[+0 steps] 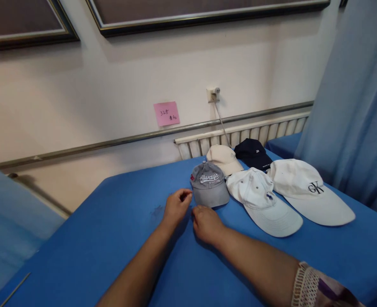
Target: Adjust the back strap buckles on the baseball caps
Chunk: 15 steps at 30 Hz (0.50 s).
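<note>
Several caps lie on a blue table [111,238]. A grey cap [209,184] with white lettering sits nearest my hands. My left hand [176,207] rests just left of its brim, fingers curled in a loose pinch. My right hand [205,223] lies on the cloth just below the brim, fingers curled under. Neither hand clearly holds the cap. Right of it lie a white cap with a small dark logo [262,201] and a white cap with black letters [306,190]. Behind them sit a beige cap [223,158] and a navy cap [252,153].
A white wall with a pink note [166,113], a socket with a cable [213,94] and a radiator [239,136] runs behind the table. A blue curtain [354,106] hangs at the right. Blue fabric [9,226] lies at the left.
</note>
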### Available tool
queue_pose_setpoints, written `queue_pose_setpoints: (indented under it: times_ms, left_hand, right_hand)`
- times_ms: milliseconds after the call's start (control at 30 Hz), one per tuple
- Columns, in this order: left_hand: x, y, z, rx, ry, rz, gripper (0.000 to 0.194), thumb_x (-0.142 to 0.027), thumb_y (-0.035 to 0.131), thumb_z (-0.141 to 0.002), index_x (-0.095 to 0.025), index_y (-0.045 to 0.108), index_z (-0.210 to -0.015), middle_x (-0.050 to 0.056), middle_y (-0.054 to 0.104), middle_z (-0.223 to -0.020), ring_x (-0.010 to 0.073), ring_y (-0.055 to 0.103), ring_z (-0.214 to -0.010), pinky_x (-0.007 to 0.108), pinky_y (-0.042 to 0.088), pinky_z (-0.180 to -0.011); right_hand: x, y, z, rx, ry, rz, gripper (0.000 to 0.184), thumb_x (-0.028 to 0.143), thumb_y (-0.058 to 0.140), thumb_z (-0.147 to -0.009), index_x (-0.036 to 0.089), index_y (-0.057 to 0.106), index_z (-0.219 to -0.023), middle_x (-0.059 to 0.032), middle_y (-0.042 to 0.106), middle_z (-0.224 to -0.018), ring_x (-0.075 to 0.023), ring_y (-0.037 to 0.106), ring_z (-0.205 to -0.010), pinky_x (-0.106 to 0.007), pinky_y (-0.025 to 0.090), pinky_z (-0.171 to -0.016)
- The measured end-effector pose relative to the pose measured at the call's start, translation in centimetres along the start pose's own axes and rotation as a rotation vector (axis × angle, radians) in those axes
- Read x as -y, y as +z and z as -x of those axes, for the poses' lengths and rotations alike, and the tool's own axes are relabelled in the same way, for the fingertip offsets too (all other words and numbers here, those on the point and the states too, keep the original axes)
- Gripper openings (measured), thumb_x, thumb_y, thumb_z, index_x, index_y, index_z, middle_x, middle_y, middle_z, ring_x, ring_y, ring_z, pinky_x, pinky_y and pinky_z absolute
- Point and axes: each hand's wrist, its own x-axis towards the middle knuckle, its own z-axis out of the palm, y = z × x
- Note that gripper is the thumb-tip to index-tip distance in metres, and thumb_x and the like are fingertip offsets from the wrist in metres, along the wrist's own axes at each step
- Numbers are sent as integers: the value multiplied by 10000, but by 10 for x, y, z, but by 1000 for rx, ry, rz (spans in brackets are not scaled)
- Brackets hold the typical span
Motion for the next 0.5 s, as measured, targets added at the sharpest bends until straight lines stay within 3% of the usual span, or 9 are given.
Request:
queue_pose_setpoints:
  times_ms: [133,267,367,500]
  left_hand:
    - [23,0,38,4,13,41,122,-260,578,-801,-246,699,-811,-4,728,-739,205,675,-658,340,548,-618]
    - [28,-1,42,12,-2,24,188,-270,550,-832,-213,702,-924,11,729,-804,203,677,-715,338,537,-670]
    - [24,-4,40,33,-17,21,315,-292,518,-865,-177,651,-1125,10,696,-752,161,645,-660,297,509,-648]
    - [7,-15,41,-33,16,32,487,-297,512,-888,-147,493,-1350,-19,639,-707,115,586,-593,247,466,-609]
  right_hand:
    - [-2,1,-1,21,23,-82,236,98,471,-835,175,646,-973,-95,713,-970,-232,660,-911,-317,469,-788]
    - [-6,0,-1,-48,29,-169,266,64,468,-824,194,657,-959,-62,723,-974,-199,660,-924,-288,470,-811]
    - [-12,0,0,-229,9,-268,289,65,451,-830,179,650,-1006,-69,720,-956,-200,661,-912,-306,484,-833]
    - [-17,-12,-3,-530,-71,-450,460,111,414,-881,175,486,-1331,-63,707,-966,-183,669,-846,-323,524,-803]
